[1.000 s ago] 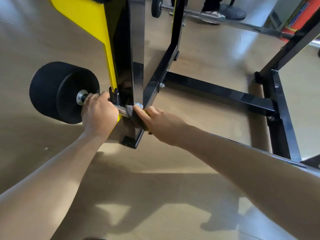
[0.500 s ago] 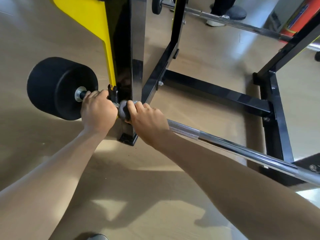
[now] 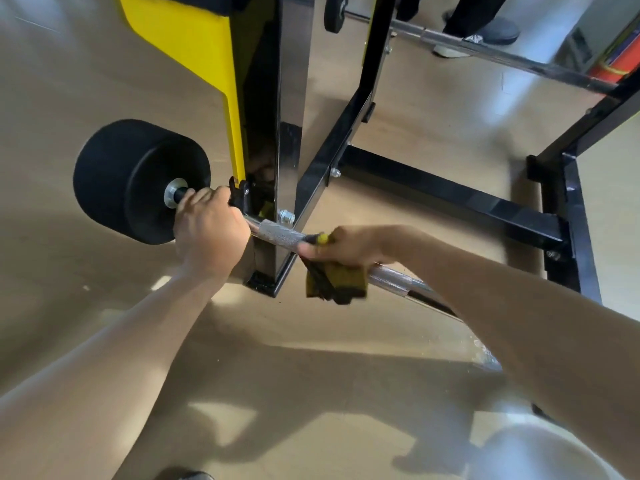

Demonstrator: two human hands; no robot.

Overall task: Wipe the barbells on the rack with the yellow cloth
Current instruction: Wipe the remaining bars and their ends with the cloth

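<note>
A chrome barbell lies low across the black rack, with a thick black weight on its left end. My left hand grips the bar just inside the weight, beside the rack's post. My right hand holds a dirty yellow cloth wrapped round the bar, a hand's width right of the post. The cloth's loose end hangs below the bar. Knurled steel shows on both sides of the cloth. My right forearm hides the bar further right.
The rack's upright post has a yellow panel on its left. A second barbell lies at the back, where a person's shoes stand. A red object is at the far right. Tan floor lies all around.
My right hand has slid the cloth to the right along the bar, away from the post. The knurled part near the post now shows. My left hand keeps its grip.
</note>
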